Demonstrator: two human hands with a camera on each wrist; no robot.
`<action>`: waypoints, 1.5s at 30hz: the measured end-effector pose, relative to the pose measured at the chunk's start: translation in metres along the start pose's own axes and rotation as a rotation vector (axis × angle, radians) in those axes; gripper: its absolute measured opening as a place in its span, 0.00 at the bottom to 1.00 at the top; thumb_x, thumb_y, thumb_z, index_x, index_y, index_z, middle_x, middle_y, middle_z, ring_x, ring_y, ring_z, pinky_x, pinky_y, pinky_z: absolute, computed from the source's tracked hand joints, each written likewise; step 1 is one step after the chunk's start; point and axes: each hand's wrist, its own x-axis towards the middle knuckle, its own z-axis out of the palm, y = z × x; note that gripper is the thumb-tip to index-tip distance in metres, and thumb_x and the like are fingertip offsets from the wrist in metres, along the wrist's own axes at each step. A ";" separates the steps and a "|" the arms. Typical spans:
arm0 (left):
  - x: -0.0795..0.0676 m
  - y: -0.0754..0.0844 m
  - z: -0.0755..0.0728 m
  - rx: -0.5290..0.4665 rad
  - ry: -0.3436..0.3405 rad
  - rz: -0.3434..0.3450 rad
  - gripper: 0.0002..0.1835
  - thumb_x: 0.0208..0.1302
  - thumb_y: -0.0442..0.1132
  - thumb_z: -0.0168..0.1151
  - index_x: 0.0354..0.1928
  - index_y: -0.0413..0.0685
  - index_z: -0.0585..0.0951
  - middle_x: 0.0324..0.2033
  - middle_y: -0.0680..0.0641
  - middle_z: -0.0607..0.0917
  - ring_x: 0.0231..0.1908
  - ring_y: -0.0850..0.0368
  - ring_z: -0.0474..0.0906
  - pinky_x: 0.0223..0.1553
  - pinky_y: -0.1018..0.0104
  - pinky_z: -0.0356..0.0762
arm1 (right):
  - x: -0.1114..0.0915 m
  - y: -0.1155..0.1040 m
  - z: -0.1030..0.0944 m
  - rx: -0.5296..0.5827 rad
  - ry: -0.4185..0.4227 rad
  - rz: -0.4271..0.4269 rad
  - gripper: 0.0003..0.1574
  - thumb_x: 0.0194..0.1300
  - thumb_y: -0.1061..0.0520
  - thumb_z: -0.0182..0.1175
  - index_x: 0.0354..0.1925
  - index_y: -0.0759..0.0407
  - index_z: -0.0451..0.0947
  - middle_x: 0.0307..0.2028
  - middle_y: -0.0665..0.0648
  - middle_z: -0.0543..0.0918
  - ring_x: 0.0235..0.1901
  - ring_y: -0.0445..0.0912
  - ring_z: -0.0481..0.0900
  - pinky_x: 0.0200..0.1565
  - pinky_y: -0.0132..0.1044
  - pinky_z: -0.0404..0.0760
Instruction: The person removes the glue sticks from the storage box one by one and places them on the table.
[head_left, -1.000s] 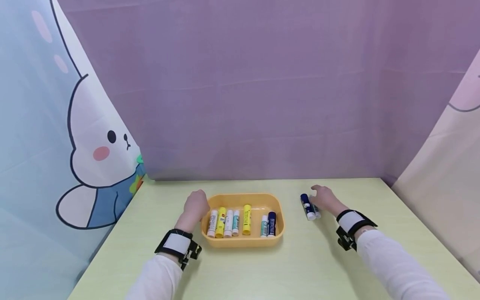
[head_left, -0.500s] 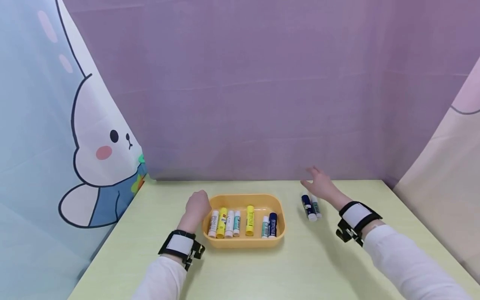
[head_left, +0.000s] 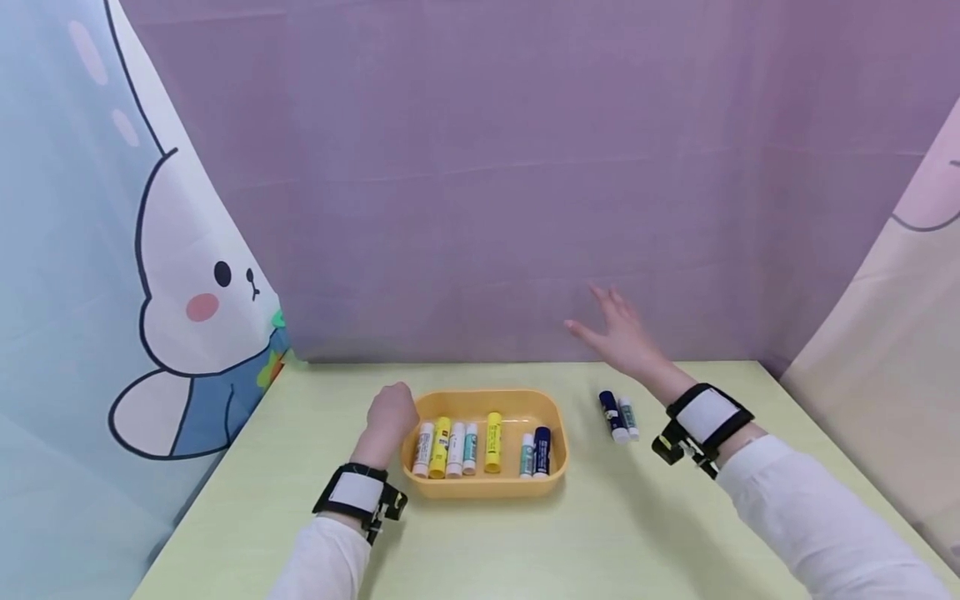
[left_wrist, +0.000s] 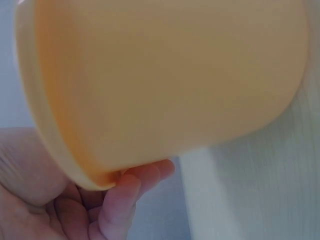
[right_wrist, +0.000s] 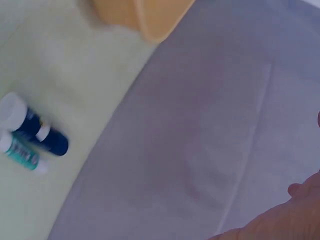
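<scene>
A yellow-orange plastic bin [head_left: 491, 488] stands on the table, and my left hand [head_left: 393, 414] holds its left end. In the left wrist view, the fingers [left_wrist: 120, 200] curl at the rim of the bin's wall [left_wrist: 175, 85]. Inside lie several glue sticks, among them a yellow one [head_left: 492, 442] and a dark blue one [head_left: 542, 452]. My right hand [head_left: 626, 337] is raised with its fingers spread, holding nothing. Below it, a dark blue glue stick [head_left: 613, 416] and a smaller teal and white one [head_left: 628, 418] lie side by side on the table, right of the bin.
The pale green table [head_left: 480, 550] ends at a purple cloth [head_left: 525, 208] hanging behind it. A printed curtain [head_left: 202, 250] hangs along the left side, and a pale one [head_left: 900, 375] along the right.
My right hand has lifted away from the two glue sticks on the table, moving up and slightly left while its fingers spread. The left hand stays at the bin.
</scene>
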 end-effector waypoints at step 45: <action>-0.003 0.003 -0.004 -0.010 0.003 -0.007 0.06 0.57 0.29 0.62 0.36 0.33 0.79 0.26 0.42 0.79 0.23 0.54 0.76 0.23 0.67 0.78 | -0.053 -0.048 0.156 -0.054 -0.318 -0.116 0.52 0.63 0.39 0.58 0.74 0.45 0.41 0.73 0.67 0.39 0.70 0.69 0.41 0.55 0.75 0.60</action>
